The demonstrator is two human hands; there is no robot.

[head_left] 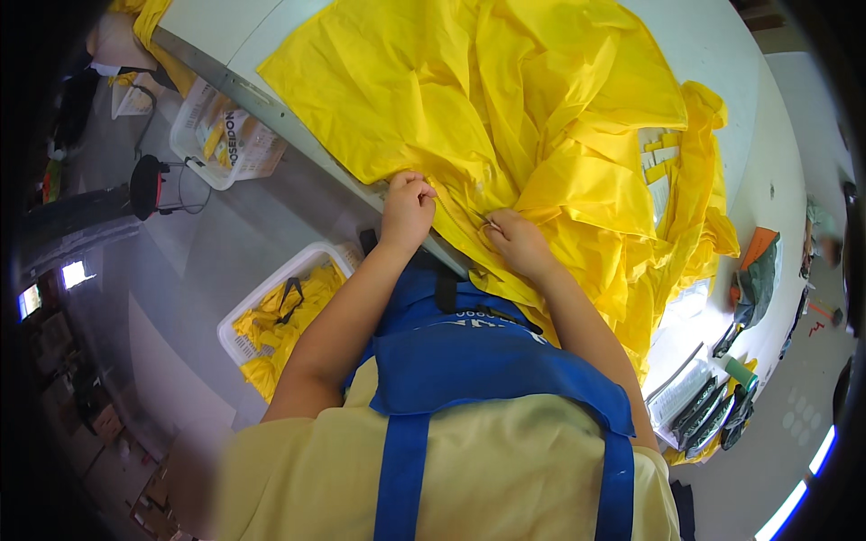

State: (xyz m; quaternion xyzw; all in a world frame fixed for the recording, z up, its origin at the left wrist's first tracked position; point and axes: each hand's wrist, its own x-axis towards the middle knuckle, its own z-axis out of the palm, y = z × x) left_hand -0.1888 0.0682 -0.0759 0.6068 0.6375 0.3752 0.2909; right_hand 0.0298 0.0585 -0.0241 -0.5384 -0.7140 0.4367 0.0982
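Note:
A large sheet of shiny yellow fabric point(388, 99) lies creased and heaped over the table, its near edge hanging toward my body. My left hand point(409, 213) is closed, pinching that edge by the table's rim. To its right, my right hand point(521, 245) is closed too, its fingertips pressed together on a fold of the same fabric. Something small and pale shows at the right fingertips, too small to name. Part of the cloth drapes down beside my right forearm.
The pale table point(762, 144) curves off to the right. Below its left edge stand a white basket point(230, 352) of yellow cloth and another white basket point(194, 126). At right lie a dark green and orange cloth piece point(760, 279), a green spool point(738, 368) and several dark packets point(708, 415).

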